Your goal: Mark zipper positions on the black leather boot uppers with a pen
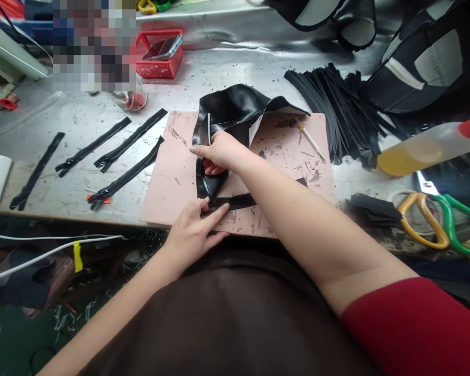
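One desk: metal, extending beyond the left hand and right hand.
Pink board: beneath both hands.
Black piece: pale-backed, on the board, mostly ahead of the right hand.
Right hand: curled, seemingly grasping the piece's near flap.
Left hand: fingers extended, pressing the flap's edge and a black strip, which runs right.
Risk: edge and strip could misalign should the left hand slacken or the right tug.
Hard to make out: right fingertips, curled under; strip's right end, apparently behind the right forearm.
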{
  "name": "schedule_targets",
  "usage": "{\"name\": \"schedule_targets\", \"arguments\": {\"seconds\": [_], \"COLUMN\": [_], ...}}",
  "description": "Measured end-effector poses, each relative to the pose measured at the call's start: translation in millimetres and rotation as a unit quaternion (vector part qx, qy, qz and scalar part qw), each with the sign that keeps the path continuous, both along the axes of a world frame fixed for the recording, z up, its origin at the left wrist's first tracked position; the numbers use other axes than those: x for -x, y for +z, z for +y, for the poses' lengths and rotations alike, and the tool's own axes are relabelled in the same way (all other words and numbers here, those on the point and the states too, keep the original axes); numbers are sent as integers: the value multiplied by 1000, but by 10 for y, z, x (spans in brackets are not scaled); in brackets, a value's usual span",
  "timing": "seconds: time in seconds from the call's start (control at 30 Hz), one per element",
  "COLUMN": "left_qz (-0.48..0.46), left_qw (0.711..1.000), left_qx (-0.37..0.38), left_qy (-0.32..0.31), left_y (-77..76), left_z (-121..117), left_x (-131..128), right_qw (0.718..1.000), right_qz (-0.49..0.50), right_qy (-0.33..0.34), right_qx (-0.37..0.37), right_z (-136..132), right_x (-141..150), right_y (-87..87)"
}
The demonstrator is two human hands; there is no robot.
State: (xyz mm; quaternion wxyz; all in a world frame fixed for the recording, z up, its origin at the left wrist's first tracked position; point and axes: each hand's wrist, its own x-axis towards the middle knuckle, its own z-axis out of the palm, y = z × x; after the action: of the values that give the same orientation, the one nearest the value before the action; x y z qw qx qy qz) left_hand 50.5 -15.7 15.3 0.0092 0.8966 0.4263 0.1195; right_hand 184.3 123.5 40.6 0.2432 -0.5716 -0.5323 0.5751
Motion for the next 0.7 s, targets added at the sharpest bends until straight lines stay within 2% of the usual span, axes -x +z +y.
{"name": "schedule_targets", "arguments": {"seconds": [0.5,0.63,0.7], "left_qz": [-6,-46,-94], "left_qw": [1000,999,994], "left_qx": [17,27,51], "left_qy": [12,7,38], "left_y": [42,74,89], "left_z": [-29,0,29], "left_x": [-18,1,-7], "right_qw": [993,988,986], "right_qz": [101,129,143], "right_qy": [-55,-73,-77], "right_qx": [30,30,28], "right_z": [-112,-188,-207], "right_x": [-134,-190,-203], "right_y": [61,84,75]}}
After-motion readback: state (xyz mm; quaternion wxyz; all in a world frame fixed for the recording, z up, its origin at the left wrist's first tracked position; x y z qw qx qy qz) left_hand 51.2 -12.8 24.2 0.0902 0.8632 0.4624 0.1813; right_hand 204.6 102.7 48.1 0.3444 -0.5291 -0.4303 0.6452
